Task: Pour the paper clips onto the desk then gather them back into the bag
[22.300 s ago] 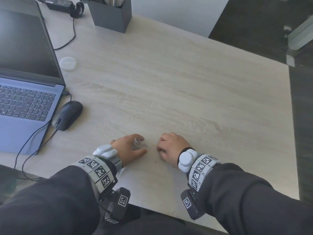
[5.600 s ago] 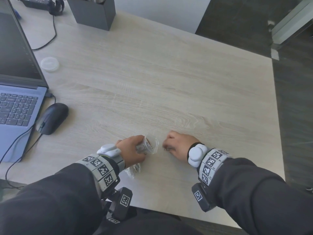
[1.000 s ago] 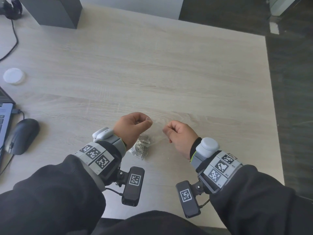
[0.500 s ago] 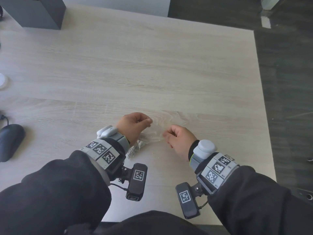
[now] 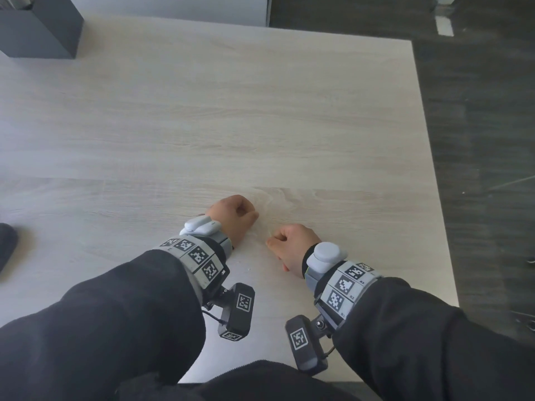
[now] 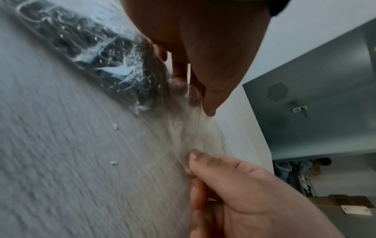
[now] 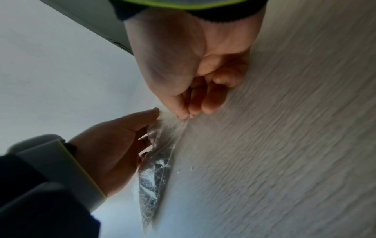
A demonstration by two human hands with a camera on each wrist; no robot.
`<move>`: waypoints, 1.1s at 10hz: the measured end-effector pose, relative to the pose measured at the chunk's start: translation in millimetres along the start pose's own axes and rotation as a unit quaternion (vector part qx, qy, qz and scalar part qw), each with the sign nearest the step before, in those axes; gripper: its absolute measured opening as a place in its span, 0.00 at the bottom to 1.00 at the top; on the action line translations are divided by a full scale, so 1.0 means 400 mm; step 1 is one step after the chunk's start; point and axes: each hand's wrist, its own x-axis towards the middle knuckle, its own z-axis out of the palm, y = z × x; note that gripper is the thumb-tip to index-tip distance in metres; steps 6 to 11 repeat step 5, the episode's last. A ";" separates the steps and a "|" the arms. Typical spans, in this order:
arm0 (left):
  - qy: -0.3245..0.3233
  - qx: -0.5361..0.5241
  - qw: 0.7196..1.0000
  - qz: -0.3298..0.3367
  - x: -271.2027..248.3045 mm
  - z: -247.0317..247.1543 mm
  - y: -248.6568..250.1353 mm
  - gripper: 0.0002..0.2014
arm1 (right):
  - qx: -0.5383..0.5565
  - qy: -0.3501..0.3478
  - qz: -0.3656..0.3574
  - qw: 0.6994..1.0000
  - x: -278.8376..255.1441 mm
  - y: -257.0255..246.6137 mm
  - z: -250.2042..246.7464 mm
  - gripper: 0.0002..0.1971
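Pale wood-grain tabletop [image 5: 260, 117] fills most of the head view, with dark flooring [image 5: 477, 140] beyond its right edge and a dark grey box [image 5: 40, 27] standing at the far left corner. Near the front edge, both hands sit close together over a clear plastic bag [image 6: 114, 53]. The left hand [image 5: 231, 218] has its thumb and fingers curled, pinching one side of the bag's mouth, while the right hand [image 5: 289, 246] pinches the opposite side between thumb and forefinger, its other fingers folded into the palm. The thin film of the mouth stretches between the two pinches, just above the wood. The lower part of the bag lies on the tabletop beneath the left palm, and the paper clips [image 7: 151, 180] show through it as a dark, glinting mass packed at the closed end. Two tiny pale specks [image 6: 115, 127] lie on the wood just beside the bag. Both sleeves are black, with marker-covered bands around the wrists.
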 end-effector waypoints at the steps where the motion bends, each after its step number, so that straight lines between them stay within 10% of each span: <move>1: -0.010 0.028 1.000 0.002 0.003 0.001 0.009 0.04 | 0.009 -0.017 0.004 1.000 -0.006 0.005 -0.012 0.12; 11: 0.041 -0.038 0.998 0.001 -0.042 -0.092 0.036 0.05 | 0.023 0.032 -0.013 0.999 -0.005 0.010 -0.101 0.15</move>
